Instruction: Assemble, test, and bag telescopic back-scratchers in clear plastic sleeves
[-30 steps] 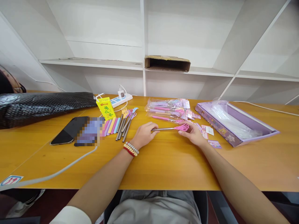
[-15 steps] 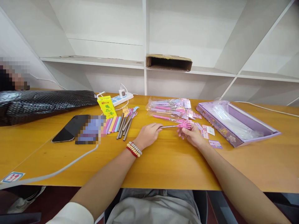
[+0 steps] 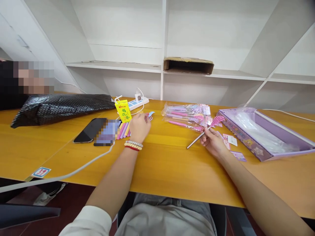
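My right hand [image 3: 215, 142] is closed round a back scratcher [image 3: 196, 140] with a pink claw head and a silver metal rod, the rod slanting down to the left. My left hand [image 3: 139, 127], wearing bead bracelets, is over a group of metal-rod back scratchers [image 3: 150, 114]; only some blue, purple and yellow heads show past it. Its fingers are mostly hidden, so any grip is unclear. Beside this hand lie coloured handle tubes [image 3: 123, 130]. Clear-wrapped back scratchers [image 3: 184, 116] lie in a pile beyond my right hand.
A purple display box [image 3: 261, 154] with clear plastic bags inside stands at right, small printed cards [image 3: 238, 156] beside it. At left are a yellow drink carton [image 3: 123, 110], phones [image 3: 91, 130], a power strip [image 3: 137, 103], a white cable [image 3: 86, 167] and a black bubble bag [image 3: 66, 106]. Another person sits far left.
My left hand has let go of the metal rod and moved left to the group of back scratchers. My right hand keeps the pink one, now tilted. The view has shifted left.
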`<state>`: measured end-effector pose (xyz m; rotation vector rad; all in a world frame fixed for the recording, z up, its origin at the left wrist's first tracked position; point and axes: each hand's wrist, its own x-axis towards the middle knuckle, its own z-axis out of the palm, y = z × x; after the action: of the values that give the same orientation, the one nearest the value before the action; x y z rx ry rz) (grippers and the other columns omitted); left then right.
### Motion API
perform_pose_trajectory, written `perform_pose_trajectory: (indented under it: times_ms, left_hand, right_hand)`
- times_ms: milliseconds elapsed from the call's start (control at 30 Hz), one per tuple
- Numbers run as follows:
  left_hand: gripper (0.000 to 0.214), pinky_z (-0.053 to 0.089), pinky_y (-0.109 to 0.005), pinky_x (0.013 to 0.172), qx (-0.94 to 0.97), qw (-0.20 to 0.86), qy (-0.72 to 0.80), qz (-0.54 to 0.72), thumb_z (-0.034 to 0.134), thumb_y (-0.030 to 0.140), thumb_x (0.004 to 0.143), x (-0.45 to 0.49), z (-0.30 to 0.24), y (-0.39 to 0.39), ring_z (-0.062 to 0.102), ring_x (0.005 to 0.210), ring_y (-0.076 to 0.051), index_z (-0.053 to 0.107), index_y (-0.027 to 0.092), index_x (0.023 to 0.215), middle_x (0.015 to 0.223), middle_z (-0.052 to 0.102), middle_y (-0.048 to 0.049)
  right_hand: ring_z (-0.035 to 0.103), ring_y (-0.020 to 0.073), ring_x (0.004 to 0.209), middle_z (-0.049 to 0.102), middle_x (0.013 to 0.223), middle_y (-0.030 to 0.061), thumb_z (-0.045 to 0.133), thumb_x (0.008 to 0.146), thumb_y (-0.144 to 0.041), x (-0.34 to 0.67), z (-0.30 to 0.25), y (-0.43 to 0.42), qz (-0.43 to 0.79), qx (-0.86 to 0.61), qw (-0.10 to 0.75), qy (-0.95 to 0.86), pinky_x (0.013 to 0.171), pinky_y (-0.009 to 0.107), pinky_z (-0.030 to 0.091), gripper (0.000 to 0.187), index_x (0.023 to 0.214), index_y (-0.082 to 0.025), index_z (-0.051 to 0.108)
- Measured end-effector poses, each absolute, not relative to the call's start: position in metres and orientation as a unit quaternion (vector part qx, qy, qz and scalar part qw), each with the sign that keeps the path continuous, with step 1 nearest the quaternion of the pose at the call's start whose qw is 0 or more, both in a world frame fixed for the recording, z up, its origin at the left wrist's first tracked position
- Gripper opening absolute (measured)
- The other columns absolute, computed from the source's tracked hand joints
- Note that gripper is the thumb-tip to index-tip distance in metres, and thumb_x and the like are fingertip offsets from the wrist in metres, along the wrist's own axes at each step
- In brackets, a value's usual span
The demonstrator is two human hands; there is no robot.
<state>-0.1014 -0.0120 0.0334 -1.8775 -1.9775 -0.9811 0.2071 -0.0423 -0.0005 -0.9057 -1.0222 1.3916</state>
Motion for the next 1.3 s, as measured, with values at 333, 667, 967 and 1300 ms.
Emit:
perform_pose_trajectory:
  times_ms: [333,667,967,1300]
  left_hand:
    - [0.045,0.048,-0.045,0.075,-0.42,-0.008,-0.883,-0.209,0.059,0.049,0.068,-0.163,0.042,-0.009,0.059,0.095,-0.037,0.065,0.012,0.093,0.098,0.064,-0.0214]
    - [0.035,0.048,-0.044,0.076,-0.475,0.013,-0.857,-0.2,0.054,0.041,0.072,-0.161,0.042,-0.008,0.059,0.094,-0.035,0.066,0.013,0.089,0.095,0.065,-0.0195]
    - [0.027,0.047,-0.036,0.074,-0.591,0.036,-0.79,-0.159,0.042,0.023,0.079,-0.136,0.033,-0.008,0.061,0.087,-0.028,0.066,0.015,0.086,0.088,0.066,-0.0159]
    - [0.032,0.047,-0.037,0.072,-0.558,0.035,-0.823,-0.1,0.04,0.026,0.079,-0.135,0.028,-0.005,0.061,0.089,-0.031,0.065,0.009,0.092,0.089,0.066,-0.0204]
  right_hand:
    - [0.042,0.0093,0.041,0.044,0.047,-0.0055,0.062,0.075,-0.048,0.21,-0.004,-0.039,0.547,-0.41,0.571,-0.455,0.042,0.022,0.034,0.029,0.078,-0.022,0.05]
    - [0.046,0.009,0.043,0.052,0.051,-0.0022,0.066,0.072,-0.045,0.214,-0.005,-0.038,0.538,-0.435,0.55,-0.467,0.039,0.021,0.033,0.028,0.079,-0.019,0.058]
    - [0.049,0.0088,0.044,0.062,0.061,0.005,0.066,0.071,-0.047,0.178,-0.007,-0.041,0.57,-0.451,0.415,-0.547,0.036,0.02,0.033,0.034,0.071,-0.014,0.06]
    - [0.037,0.005,0.03,0.057,0.045,0.0029,0.07,0.069,-0.042,0.04,0.008,0.021,0.557,-0.54,0.195,-0.6,0.026,0.018,0.019,0.034,0.055,-0.015,0.054]
